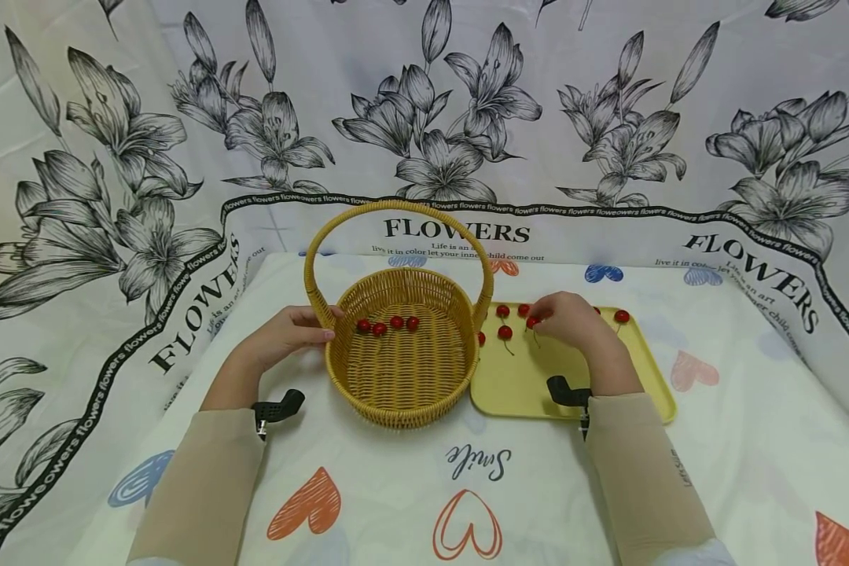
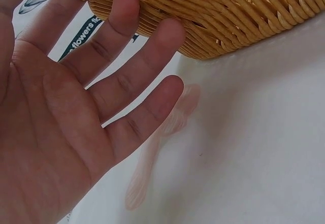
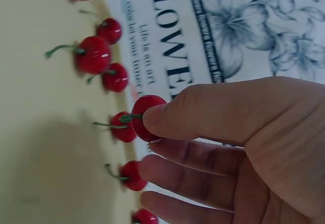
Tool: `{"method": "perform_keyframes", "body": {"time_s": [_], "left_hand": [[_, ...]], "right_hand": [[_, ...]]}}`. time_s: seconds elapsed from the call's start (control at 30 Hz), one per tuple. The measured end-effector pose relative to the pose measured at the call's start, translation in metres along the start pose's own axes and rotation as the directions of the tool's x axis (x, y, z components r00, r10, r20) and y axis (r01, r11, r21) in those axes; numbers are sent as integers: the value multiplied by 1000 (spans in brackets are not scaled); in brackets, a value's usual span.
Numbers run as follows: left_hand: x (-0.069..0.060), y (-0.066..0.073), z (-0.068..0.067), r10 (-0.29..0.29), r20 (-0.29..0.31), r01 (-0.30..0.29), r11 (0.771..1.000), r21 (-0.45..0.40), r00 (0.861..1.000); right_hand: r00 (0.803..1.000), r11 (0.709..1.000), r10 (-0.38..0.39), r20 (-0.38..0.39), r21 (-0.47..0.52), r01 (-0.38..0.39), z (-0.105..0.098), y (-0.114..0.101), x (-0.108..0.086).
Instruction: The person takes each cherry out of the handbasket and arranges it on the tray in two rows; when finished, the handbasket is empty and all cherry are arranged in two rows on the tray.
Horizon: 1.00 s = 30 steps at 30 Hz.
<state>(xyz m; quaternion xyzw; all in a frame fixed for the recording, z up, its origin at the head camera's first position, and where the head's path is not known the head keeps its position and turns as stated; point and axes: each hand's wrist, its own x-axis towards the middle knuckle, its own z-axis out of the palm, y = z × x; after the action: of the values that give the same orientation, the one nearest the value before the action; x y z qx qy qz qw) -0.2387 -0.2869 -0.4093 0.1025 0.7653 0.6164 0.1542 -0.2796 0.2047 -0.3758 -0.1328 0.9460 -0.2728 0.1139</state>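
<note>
The left hand is gripping the wicker basket at nine o'clock, thumb and index finger pinching the handle's foot—the other fingers lying nearly straight beside the woven wall. The right hand is pinching a red cherry between thumb and fingers, over the twelve o'clock side of the yellow tray, where other cherries are lying. Four cherries are resting inside the basket, toward eleven. The tray is sitting at the basket's three o'clock—both on a table wearing heart-printed white cloth; flower-printed fabric is hanging at twelve.
</note>
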Motion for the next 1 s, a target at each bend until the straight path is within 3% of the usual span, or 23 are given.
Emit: {"method": "perform_keyframes", "body": {"time_s": [0.33,0.53,0.73,1.0], "left_hand": [[1,0,1,6,2,-6,1000,9,1000],[1,0,0,11,4,-11,1000,15,1000],[1,-1,0,7,2,-7,1000,18,1000],[2,-2,-1,-1,7,1,1000,18,1000]], "right_hand": [[1000,991,21,-2,-129,-22,19,1,10],[1000,988,18,4,-151,-17,21,0,11],[1000,996,18,9,-87,-17,17,6,10],[996,994,-64,-61,88,70,-8,1,-7]]}}
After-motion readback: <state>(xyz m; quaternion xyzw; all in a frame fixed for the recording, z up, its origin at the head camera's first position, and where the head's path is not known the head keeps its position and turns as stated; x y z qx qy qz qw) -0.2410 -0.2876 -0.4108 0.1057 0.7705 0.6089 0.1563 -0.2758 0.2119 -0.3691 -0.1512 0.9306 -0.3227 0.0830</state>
